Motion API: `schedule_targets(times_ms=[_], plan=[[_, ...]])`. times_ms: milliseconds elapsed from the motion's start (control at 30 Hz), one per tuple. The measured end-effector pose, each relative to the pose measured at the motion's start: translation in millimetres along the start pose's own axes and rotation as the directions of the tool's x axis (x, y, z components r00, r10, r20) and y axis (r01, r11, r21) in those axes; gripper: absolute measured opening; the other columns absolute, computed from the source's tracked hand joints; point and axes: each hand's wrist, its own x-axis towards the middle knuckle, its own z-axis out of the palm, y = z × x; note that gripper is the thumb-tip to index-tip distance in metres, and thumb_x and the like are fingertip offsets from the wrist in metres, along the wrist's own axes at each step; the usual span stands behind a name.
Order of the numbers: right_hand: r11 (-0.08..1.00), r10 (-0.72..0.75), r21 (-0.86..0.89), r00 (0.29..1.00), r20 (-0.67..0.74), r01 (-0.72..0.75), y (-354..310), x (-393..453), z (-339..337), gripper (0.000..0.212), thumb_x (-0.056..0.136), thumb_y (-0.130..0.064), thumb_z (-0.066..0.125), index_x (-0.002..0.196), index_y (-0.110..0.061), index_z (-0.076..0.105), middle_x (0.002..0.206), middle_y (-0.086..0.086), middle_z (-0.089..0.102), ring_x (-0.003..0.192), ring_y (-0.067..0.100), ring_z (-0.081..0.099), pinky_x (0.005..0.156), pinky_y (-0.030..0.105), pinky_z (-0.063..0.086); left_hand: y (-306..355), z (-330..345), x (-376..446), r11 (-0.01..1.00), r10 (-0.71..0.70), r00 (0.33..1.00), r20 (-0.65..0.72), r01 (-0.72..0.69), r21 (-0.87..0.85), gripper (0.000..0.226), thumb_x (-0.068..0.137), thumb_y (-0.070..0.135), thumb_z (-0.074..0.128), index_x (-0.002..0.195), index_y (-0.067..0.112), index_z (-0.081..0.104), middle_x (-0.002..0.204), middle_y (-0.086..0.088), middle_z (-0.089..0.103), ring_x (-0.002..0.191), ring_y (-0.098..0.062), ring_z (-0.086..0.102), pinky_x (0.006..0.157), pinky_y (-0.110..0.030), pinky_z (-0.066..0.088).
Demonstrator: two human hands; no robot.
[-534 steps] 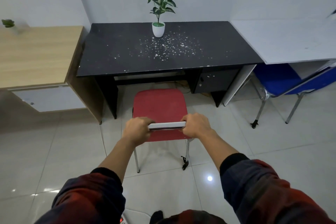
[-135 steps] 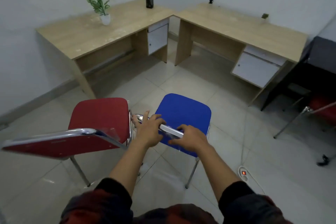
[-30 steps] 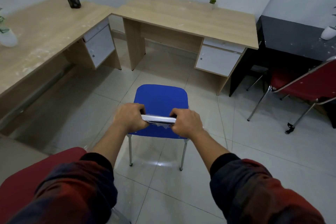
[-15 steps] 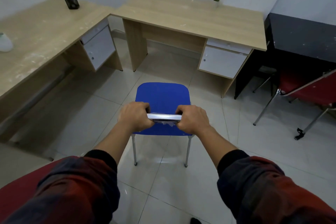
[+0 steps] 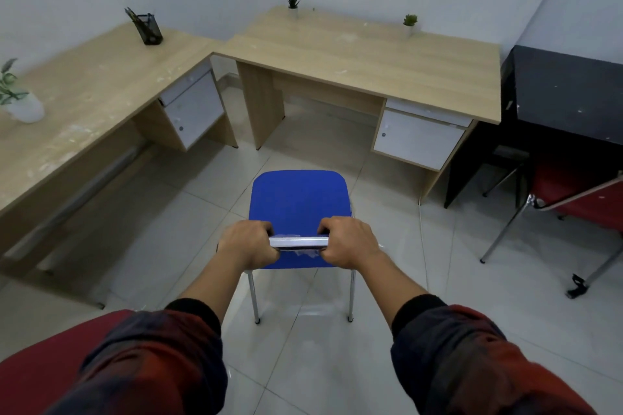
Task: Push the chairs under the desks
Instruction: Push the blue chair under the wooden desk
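Note:
A blue chair point(image 5: 299, 200) with chrome legs stands on the tiled floor in front of me, its seat pointing at the wooden desk point(image 5: 364, 57) ahead. My left hand point(image 5: 249, 242) and my right hand point(image 5: 349, 241) both grip the chrome top rail of its backrest. The knee space under that desk lies open between its left panel and the white drawer unit point(image 5: 418, 140). A red chair point(image 5: 576, 192) sits partly under the black desk point(image 5: 566, 87) at the right. Another red chair's seat point(image 5: 43, 371) shows at the lower left.
A second wooden desk point(image 5: 77, 104) runs along the left wall, carrying a pen holder point(image 5: 148, 29) and a potted plant point(image 5: 20, 101). Two small plants point(image 5: 409, 23) stand on the desk ahead. A thin white cable point(image 5: 423, 236) lies on the floor right of the blue chair.
The blue chair has moved forward toward the wooden desk ahead, with both hands still on its top rail. The view has shifted slightly so the desk is more centred.

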Motion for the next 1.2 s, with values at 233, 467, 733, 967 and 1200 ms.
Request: schedule_targets(times_ms=[233,467,733,967,1200], plan=[[0.999,-0.013,-0.030,1.000,-0.008,0.013,33,20,-13,0.026,0.078,-0.039,0.066,0.102,-0.030,0.065,0.092,-0.011,0.067,0.074,0.012,0.056,0.063,0.026,0.045,23,-3,22,1.000,0.005,0.999,-0.047,-0.004,0.002,0.025,0.071,0.046,0.060,0.091,0.031,0.060,0.077,0.011,0.061,0.072,-0.011,0.060,0.067,-0.030,0.057],[0.998,-0.002,-0.056,1.000,0.011,0.003,50,34,-24,0.026,0.079,-0.037,0.066,0.104,-0.029,0.064,0.092,-0.010,0.067,0.072,0.011,0.054,0.060,0.024,0.041,38,-8,34,1.000,0.017,0.994,-0.104,-0.018,-0.010,0.025,0.075,0.047,0.063,0.093,0.030,0.061,0.077,0.012,0.059,0.069,-0.011,0.059,0.063,-0.027,0.055],[0.998,0.037,-0.049,0.999,0.006,-0.036,44,64,-28,0.027,0.079,-0.037,0.067,0.104,-0.028,0.062,0.092,-0.008,0.066,0.073,0.013,0.055,0.061,0.025,0.041,22,-21,66,0.998,0.035,0.994,-0.099,-0.039,-0.040,0.024,0.076,0.045,0.063,0.094,0.030,0.061,0.080,0.012,0.061,0.073,-0.011,0.060,0.066,-0.027,0.056],[0.997,0.067,-0.023,0.997,-0.037,-0.068,18,91,-16,0.029,0.079,-0.039,0.068,0.106,-0.027,0.063,0.096,-0.007,0.069,0.072,0.013,0.051,0.061,0.025,0.038,-19,-37,88,0.997,0.077,0.992,-0.097,-0.077,-0.005,0.026,0.072,0.047,0.061,0.093,0.031,0.062,0.084,0.013,0.063,0.076,-0.010,0.060,0.069,-0.028,0.054],[0.994,0.105,0.018,0.993,-0.054,-0.104,-14,122,-12,0.032,0.080,-0.042,0.068,0.107,-0.025,0.063,0.100,-0.005,0.069,0.075,0.012,0.050,0.063,0.026,0.039,-58,-59,113,0.990,0.142,0.989,-0.047,-0.142,-0.011,0.026,0.078,0.047,0.064,0.096,0.030,0.060,0.089,0.012,0.064,0.081,-0.011,0.061,0.071,-0.025,0.053]])
